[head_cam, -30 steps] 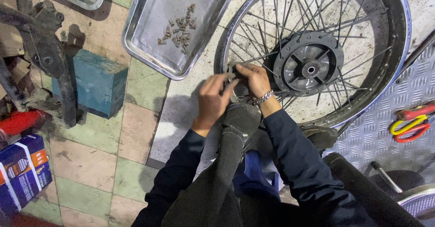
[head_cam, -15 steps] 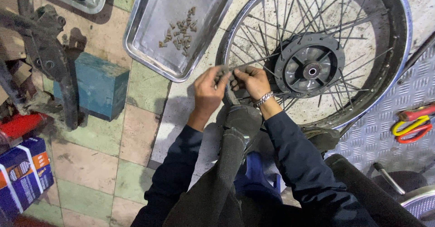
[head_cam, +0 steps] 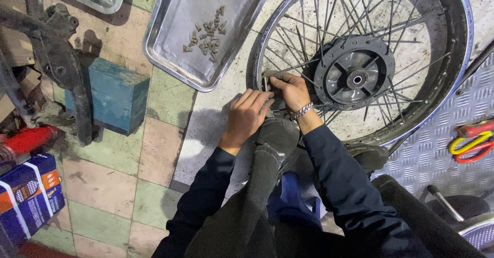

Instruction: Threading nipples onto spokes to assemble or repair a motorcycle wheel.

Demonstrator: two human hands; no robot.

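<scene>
The spoked wheel (head_cam: 360, 62) lies flat on the floor, and everything else is placed around it. Both hands meet at its near-left rim. The right hand (head_cam: 290, 91) has its grip pinched shut on the outer end of a spoke (head_cam: 288, 68) just inside the rim. The left hand (head_cam: 247, 115) is curled beside it, fingertips touching the same spot; whether its grip has hold of something small I cannot tell, as the fingers hide it. A wrist chain (head_cam: 301, 112) shows on the right arm.

Left of the wheel sits a metal tray (head_cam: 170, 47) with a small heap of spoke nipples (head_cam: 206, 34) loose in it. Further left of the wheel stand a teal block (head_cam: 116, 96) and a dark frame part (head_cam: 62, 67).

As a judgement: most spokes already run from hub (head_cam: 355, 78) to rim, yet many nipples remain in the tray, so the lacing looks partly done, with this spoke end in work and a good number of fastenings outstanding.
</scene>
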